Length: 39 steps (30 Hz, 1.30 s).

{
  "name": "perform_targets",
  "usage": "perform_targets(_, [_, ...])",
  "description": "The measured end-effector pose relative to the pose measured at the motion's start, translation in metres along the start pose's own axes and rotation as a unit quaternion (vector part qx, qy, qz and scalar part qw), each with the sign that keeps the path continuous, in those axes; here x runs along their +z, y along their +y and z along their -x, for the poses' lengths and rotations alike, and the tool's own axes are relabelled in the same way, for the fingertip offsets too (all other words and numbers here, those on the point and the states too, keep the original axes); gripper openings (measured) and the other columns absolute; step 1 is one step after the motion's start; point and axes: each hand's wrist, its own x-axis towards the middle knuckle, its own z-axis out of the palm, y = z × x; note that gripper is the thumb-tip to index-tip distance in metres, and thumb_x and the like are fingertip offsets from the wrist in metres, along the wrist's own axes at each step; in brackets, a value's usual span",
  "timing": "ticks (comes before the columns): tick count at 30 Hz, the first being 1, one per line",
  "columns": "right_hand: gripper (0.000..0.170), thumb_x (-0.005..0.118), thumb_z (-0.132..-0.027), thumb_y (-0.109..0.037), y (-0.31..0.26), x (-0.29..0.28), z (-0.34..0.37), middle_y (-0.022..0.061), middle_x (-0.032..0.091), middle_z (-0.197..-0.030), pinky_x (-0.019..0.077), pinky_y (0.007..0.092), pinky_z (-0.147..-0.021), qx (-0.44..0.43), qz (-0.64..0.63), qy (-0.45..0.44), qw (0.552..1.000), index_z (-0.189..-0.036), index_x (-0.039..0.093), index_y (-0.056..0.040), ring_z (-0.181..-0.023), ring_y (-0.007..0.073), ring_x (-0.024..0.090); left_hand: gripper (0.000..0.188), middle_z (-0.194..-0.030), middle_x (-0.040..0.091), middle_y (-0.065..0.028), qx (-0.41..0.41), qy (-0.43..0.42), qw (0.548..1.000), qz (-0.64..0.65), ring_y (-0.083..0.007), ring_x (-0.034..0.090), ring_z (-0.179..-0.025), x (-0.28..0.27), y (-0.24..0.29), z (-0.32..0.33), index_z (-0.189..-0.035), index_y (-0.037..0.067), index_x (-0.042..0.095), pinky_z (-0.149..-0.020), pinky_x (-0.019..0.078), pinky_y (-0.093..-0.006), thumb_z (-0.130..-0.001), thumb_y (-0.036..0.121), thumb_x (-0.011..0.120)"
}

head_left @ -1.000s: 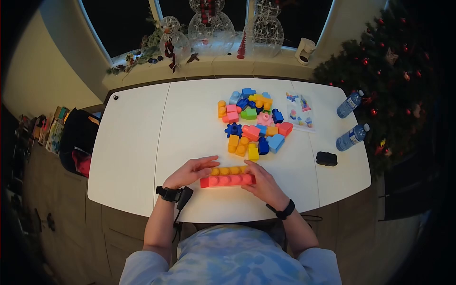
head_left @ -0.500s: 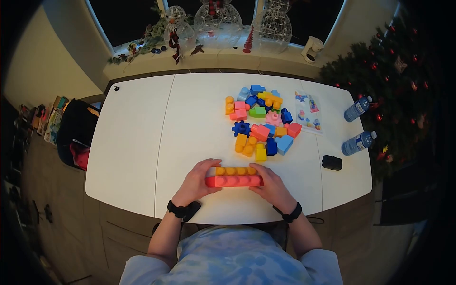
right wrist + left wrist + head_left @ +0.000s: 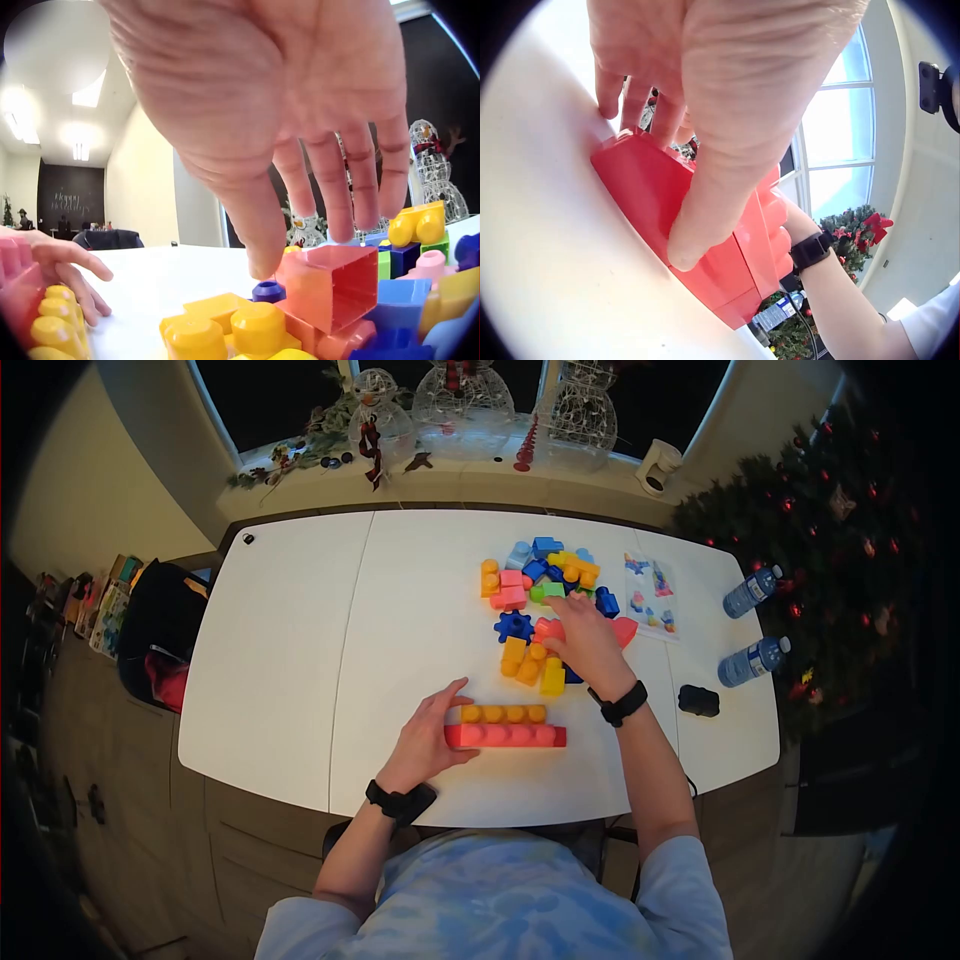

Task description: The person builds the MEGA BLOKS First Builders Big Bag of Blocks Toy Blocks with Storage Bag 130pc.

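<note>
On the table stands a block build: a row of yellow-orange studs [image 3: 503,714] behind a row of pink studs [image 3: 510,735], with red toy blocks [image 3: 645,184] at its base. My left hand [image 3: 425,738] holds its left end, thumb along the near side and fingers round the far side. My right hand [image 3: 590,640] is over the pile of loose toy blocks. Its fingers hang fairly straight beyond a coral toy block [image 3: 330,289], whose hollow underside faces the right wrist camera. The thumb tip is right by that block's left side.
Among the pile are a dark blue gear-shaped block [image 3: 514,626], yellow blocks [image 3: 552,678] and a green block [image 3: 546,592]. A picture sheet [image 3: 652,595] lies to its right. Two water bottles [image 3: 752,592] and a black case [image 3: 698,701] are near the table's right side.
My right hand has left the right end of the block build and moved forward over the pile. The left hand stays at the left end; the build appears slightly farther right in view.
</note>
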Motion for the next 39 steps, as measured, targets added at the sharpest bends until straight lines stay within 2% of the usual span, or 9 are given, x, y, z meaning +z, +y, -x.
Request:
perform_targets(2, [0.052,0.083,-0.077,-0.011,-0.002,0.005,-0.007,0.0193,0.067,-0.12,0.051,0.0428,-0.099,0.061,0.043,-0.126,0.989,-0.125,0.064,-0.0073,-0.117,0.0379,0.06,0.101,-0.131,0.065,-0.0073,-0.018,-0.001,1.0,0.0,-0.0318,0.055,-0.126,0.001,-0.001,0.0,-0.153,0.012,0.038,-0.106,0.0489,-0.0419,-0.065,0.009,0.088])
perform_targets(6, [0.048,0.081,-0.077,-0.009,-0.018,-0.004,-0.012,0.0177,0.067,-0.115,0.0524,0.0415,-0.097,0.097,0.023,-0.127,0.987,-0.122,0.065,-0.0061,-0.112,0.0354,0.063,0.105,-0.129,0.066,-0.0075,-0.022,0.008,1.0,-0.004,-0.0322,0.059,-0.122,0.004,-0.003,0.001,-0.153,0.012,0.036,-0.105,0.0496,-0.0422,-0.064,0.014,0.091])
perform_targets(8, [0.042,0.079,-0.079,-0.008,-0.038,-0.017,-0.008,0.015,0.068,-0.107,0.0553,0.0384,-0.09,0.059,-0.152,-0.082,0.983,-0.118,0.065,-0.0044,-0.105,0.0298,0.068,0.106,-0.127,0.067,-0.0081,-0.017,0.012,1.0,-0.007,-0.0321,0.059,-0.121,0.005,-0.004,0.0,-0.154,0.012,0.035,-0.105,0.05,-0.0424,-0.063,0.014,0.091])
perform_targets(9, [0.042,0.079,-0.079,-0.008,-0.045,-0.018,-0.006,0.015,0.068,-0.107,0.0553,0.0384,-0.09,0.059,-0.152,-0.083,0.983,-0.118,0.065,-0.0044,-0.105,0.0298,0.068,0.106,-0.127,0.067,-0.0081,-0.018,0.011,1.0,-0.007,-0.0321,0.059,-0.121,0.005,-0.004,0.0,-0.154,0.012,0.035,-0.105,0.05,-0.0424,-0.063,0.014,0.091])
perform_targets(11, [0.036,0.078,-0.08,-0.008,-0.06,-0.015,-0.001,0.0123,0.069,-0.105,0.0568,0.0351,-0.085,0.017,-0.305,-0.16,0.939,-0.113,0.064,-0.0029,-0.097,0.025,0.071,0.107,-0.126,0.067,-0.0098,-0.021,0.012,1.0,-0.009,-0.0325,0.06,-0.12,0.004,-0.001,-0.001,-0.153,0.011,0.035,-0.105,0.05,-0.0425,-0.063,0.014,0.092])
perform_targets(14, [0.031,0.078,-0.082,-0.009,-0.077,-0.005,0.005,0.0109,0.069,-0.103,0.0575,0.0342,-0.082,0.015,-0.334,-0.209,0.919,-0.108,0.063,-0.0026,-0.093,0.0228,0.072,0.106,-0.128,0.067,-0.0062,-0.043,0.009,0.999,-0.001,-0.032,0.056,-0.125,0.006,-0.001,-0.002,-0.153,0.011,0.034,-0.105,0.0494,-0.043,-0.063,0.012,0.09])
perform_targets(27, [0.017,0.071,-0.086,-0.015,-0.087,-0.002,0.01,0.0168,0.071,-0.085,0.0547,0.0412,-0.076,-0.006,-0.321,-0.268,0.908,-0.091,0.068,0.0011,-0.084,0.0337,0.07,0.109,-0.131,0.064,-0.0146,-0.049,0.019,0.999,0.001,-0.0327,0.06,-0.124,0.008,-0.006,0.0,-0.153,0.008,0.035,-0.106,0.0497,-0.043,-0.061,0.016,0.093])
perform_targets(32, [0.017,0.072,-0.085,-0.014,-0.086,0.004,0.01,0.0175,0.071,-0.082,0.0546,0.0409,-0.074,-0.017,-0.31,-0.259,0.915,-0.09,0.068,0.0014,-0.081,0.0345,0.069,0.093,-0.13,0.064,-0.0089,-0.031,0.024,0.999,-0.012,-0.0316,0.057,-0.125,0.01,-0.008,0.002,-0.146,0.012,0.046,-0.105,0.0504,-0.0423,-0.064,0.014,0.089])
perform_targets(39, [0.018,0.072,-0.087,-0.017,-0.087,0.022,0.007,0.016,0.073,-0.086,0.0553,0.0395,-0.077,-0.025,-0.267,-0.294,0.917,-0.096,0.069,-0.0013,-0.083,0.0329,0.071,0.074,-0.134,0.061,-0.0118,-0.019,0.024,0.999,-0.023,-0.0321,0.057,-0.125,0.014,-0.016,0.001,-0.132,0.009,0.058,-0.104,0.0509,-0.0415,-0.066,0.017,0.088])
